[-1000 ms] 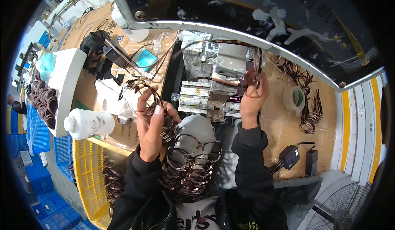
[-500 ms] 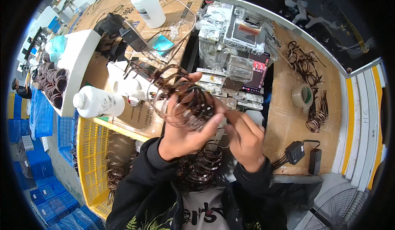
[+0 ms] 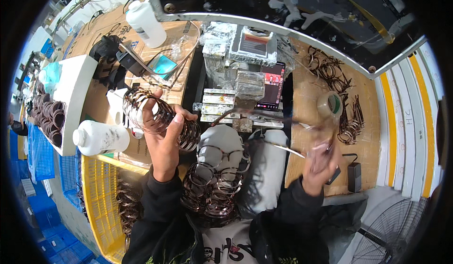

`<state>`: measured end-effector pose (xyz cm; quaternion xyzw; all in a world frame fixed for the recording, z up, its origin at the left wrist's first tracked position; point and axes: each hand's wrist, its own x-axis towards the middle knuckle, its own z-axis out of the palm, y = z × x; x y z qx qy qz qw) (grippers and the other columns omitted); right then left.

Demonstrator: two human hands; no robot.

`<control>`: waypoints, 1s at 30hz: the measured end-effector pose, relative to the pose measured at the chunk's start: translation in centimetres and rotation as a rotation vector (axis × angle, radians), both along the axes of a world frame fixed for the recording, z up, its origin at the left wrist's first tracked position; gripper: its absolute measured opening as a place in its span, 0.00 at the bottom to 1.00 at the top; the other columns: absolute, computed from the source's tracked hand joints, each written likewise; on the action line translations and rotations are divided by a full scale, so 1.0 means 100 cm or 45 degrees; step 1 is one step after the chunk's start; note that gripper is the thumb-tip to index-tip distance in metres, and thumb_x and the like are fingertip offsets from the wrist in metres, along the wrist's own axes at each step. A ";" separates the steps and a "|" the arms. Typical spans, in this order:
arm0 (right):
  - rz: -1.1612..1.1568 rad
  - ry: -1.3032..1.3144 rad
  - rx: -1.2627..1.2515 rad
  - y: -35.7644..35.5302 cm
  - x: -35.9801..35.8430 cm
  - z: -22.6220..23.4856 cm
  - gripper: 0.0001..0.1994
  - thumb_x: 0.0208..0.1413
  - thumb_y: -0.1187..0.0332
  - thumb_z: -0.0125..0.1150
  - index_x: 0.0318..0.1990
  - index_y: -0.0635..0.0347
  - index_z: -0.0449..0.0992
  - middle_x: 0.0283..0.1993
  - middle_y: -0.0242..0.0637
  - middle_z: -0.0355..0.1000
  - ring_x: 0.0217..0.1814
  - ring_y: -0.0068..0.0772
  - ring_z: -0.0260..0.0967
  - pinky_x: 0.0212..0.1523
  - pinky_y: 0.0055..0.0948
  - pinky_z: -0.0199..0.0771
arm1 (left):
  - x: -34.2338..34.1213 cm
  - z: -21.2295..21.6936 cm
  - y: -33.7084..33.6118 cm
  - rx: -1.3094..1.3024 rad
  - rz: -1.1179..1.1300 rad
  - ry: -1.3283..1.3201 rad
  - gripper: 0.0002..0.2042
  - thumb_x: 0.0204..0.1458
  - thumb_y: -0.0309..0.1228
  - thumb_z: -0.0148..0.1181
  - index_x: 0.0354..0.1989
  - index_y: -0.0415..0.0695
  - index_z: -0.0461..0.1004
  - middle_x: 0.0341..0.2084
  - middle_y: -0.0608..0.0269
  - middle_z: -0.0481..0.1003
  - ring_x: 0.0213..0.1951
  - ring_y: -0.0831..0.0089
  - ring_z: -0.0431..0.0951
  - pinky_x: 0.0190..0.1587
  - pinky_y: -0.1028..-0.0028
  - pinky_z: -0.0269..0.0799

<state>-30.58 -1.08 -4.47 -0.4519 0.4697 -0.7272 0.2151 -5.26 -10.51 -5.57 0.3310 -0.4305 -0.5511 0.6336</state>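
Observation:
My left hand [image 3: 163,143] is closed around a row of brown tortoiseshell eyeglass frames [image 3: 141,107], nested together and reaching out past both sides of the fingers. Smeared by motion, my right hand [image 3: 322,162] is over the right side. It grips an eyeglass frame [image 3: 278,146] whose thin temples point left across the middle; its front is too blurred to make out. On my lap, between the two forearms, lies a stack of similar eyeglass frames [image 3: 214,181]. Several brown frames with folded temples [image 3: 349,129] lie on the cardboard just beyond my right hand.
Ahead stands a plastic-wrapped machine [image 3: 250,51] with a lit phone [image 3: 271,87] beside it. A dark metal-edged panel [image 3: 264,9] overhangs the back. White bottles [image 3: 101,137] stand left, above a yellow basket [image 3: 96,193]. A tape roll [image 3: 329,104] sits right, a fan [image 3: 389,231] lower right.
My hands have come apart: the left moved left with its row of frames, the right swung right with one eyeglass frame. The lap stack shows more fully, and the whole view has shifted.

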 end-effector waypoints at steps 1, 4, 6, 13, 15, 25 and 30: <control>0.159 -0.294 -0.096 -0.022 -0.004 -0.011 0.06 0.55 0.71 0.52 0.34 0.67 0.68 0.26 0.35 0.65 0.24 0.21 0.59 0.24 0.20 0.58 | 0.000 -0.002 0.000 0.017 -0.018 0.000 0.27 0.51 0.21 0.54 0.59 0.37 0.51 0.30 0.59 0.71 0.34 0.69 0.75 0.44 0.68 0.71; 0.122 -0.516 -0.064 -0.085 0.002 -0.048 0.06 0.54 0.74 0.51 0.39 0.64 0.68 0.28 0.30 0.63 0.27 0.17 0.57 0.25 0.17 0.55 | -0.002 -0.006 0.004 0.051 -0.056 -0.038 0.27 0.51 0.21 0.54 0.59 0.35 0.50 0.30 0.59 0.71 0.35 0.68 0.76 0.45 0.68 0.70; 0.278 -0.489 -0.046 -0.114 0.006 -0.062 0.07 0.59 0.70 0.50 0.38 0.64 0.70 0.27 0.26 0.63 0.25 0.14 0.54 0.22 0.14 0.52 | -0.002 -0.007 0.006 0.075 -0.066 -0.024 0.28 0.51 0.20 0.54 0.59 0.36 0.49 0.31 0.59 0.71 0.35 0.68 0.75 0.46 0.67 0.70; -0.063 -0.169 0.092 -0.139 0.019 -0.068 0.09 0.61 0.70 0.48 0.36 0.67 0.71 0.25 0.25 0.65 0.24 0.12 0.55 0.26 0.14 0.56 | 0.000 -0.009 0.006 0.113 -0.094 -0.091 0.27 0.48 0.23 0.51 0.58 0.35 0.53 0.23 0.60 0.67 0.29 0.67 0.72 0.42 0.57 0.73; -0.065 -0.215 -0.009 -0.140 0.021 -0.070 0.07 0.60 0.72 0.49 0.37 0.66 0.72 0.29 0.27 0.68 0.27 0.13 0.60 0.28 0.14 0.59 | -0.003 -0.007 0.004 0.139 -0.100 -0.131 0.25 0.51 0.26 0.51 0.58 0.35 0.53 0.23 0.60 0.66 0.28 0.68 0.71 0.37 0.61 0.73; 0.092 0.003 -0.156 -0.071 0.033 -0.049 0.06 0.58 0.74 0.47 0.31 0.65 0.69 0.27 0.35 0.66 0.27 0.23 0.62 0.26 0.21 0.62 | -0.015 0.015 0.003 0.254 -0.292 0.371 0.45 0.47 0.70 0.34 0.55 0.35 0.57 0.23 0.61 0.65 0.28 0.67 0.70 0.35 0.65 0.70; -0.050 0.789 -0.040 -0.045 0.073 -0.027 0.06 0.54 0.74 0.52 0.33 0.68 0.73 0.22 0.40 0.71 0.19 0.30 0.68 0.21 0.25 0.66 | -0.030 0.018 0.013 0.096 -0.477 0.309 0.35 0.46 0.42 0.63 0.59 0.38 0.53 0.31 0.59 0.68 0.34 0.70 0.71 0.38 0.71 0.69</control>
